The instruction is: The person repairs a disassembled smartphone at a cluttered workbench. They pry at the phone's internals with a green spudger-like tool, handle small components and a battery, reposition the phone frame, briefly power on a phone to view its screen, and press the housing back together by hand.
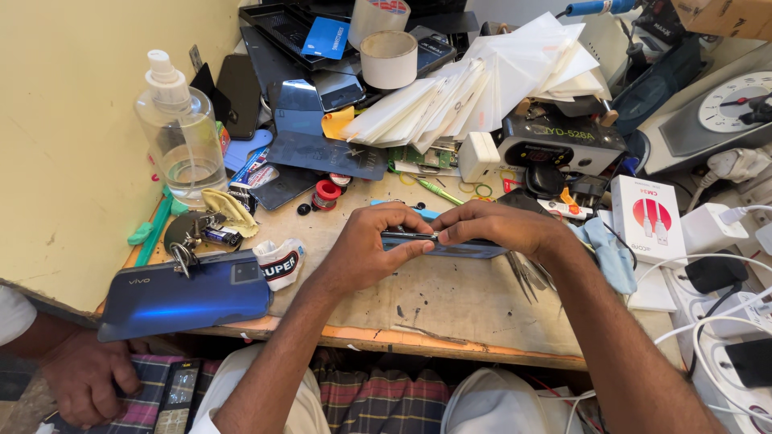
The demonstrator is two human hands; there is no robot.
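My left hand [371, 243] and my right hand [500, 227] meet over the middle of a wooden workbench [450, 305]. Together they grip a blue smartphone [450, 247] held edge-up above the bench top. The fingertips of both hands pinch along its upper edge, near a thin dark strip. My forearms come up from the lower edge of the view. Much of the phone is hidden behind my fingers.
A blue phone back cover [185, 293] lies at the bench's left front edge. A clear pump bottle [178, 133] stands at the left. Tape rolls [388, 58], white film sheets [474, 84], a small black heating station [559, 141], tweezers [524, 277] and chargers crowd the bench. Another person's hand [84, 378] holds a keypad phone at lower left.
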